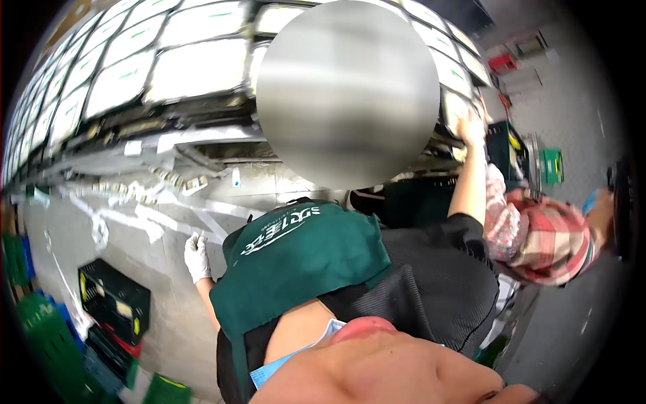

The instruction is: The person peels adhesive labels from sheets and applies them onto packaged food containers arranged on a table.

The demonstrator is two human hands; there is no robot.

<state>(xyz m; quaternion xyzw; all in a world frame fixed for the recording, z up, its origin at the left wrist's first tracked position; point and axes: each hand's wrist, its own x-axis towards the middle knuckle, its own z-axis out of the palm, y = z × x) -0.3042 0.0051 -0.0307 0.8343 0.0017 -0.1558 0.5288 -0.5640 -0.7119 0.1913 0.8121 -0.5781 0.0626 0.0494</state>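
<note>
Thin blue mask [269, 374]; hands: gloved left [196, 254] loosely open, bare right [469, 127] at rectangular tray [455, 108], grip unclear.

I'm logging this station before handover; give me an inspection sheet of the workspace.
Surface: metal-edged bench; a blurred disc hides the middle of the view
Job's things: dark-rimmed trays in rows, contents washed out
Clutter: white strips and dark crate on floor
Hands: gloved left hand low, nothing seen held; right hand at a tray
Cables: nothing seen
Surroundings: green crates; another person's plaid sleeve at right
</note>
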